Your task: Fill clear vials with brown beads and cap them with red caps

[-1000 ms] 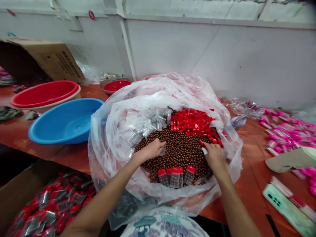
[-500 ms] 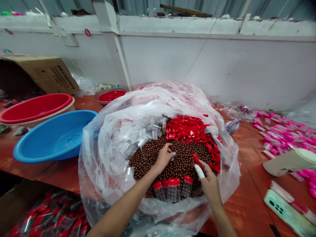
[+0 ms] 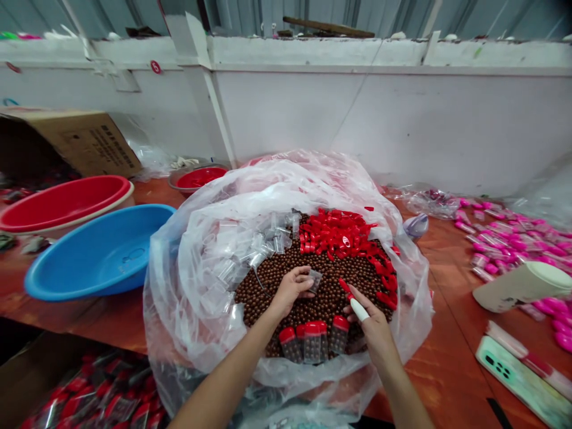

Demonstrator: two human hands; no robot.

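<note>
My left hand [image 3: 291, 291] pinches a small clear plastic container [image 3: 315, 280] just above a heap of brown beads [image 3: 268, 277]. My right hand [image 3: 372, 322], with a white wrap on one finger, grips a red cap [image 3: 344, 286] a short way to the right of the container. The beads lie in a large clear plastic bag [image 3: 179, 268] with its rim folded open. Loose red caps [image 3: 335, 229] are piled on the far right of the beads, and clear containers [image 3: 254, 244] on the far left. Several red-capped containers of beads [image 3: 313, 341] lie at the near side.
On the left stand a blue basin [image 3: 93, 253], a red basin [image 3: 67, 202] and a cardboard box [image 3: 89, 140]. Below them is a pile of red-capped containers [image 3: 98, 399]. Pink-capped containers [image 3: 513, 238], a cup [image 3: 522, 289] and a phone [image 3: 518, 375] lie on the right.
My left hand has turned, and the clear container now shows plainly, tilted up above the beads. My right hand has moved left with the red cap, closer to the container.
</note>
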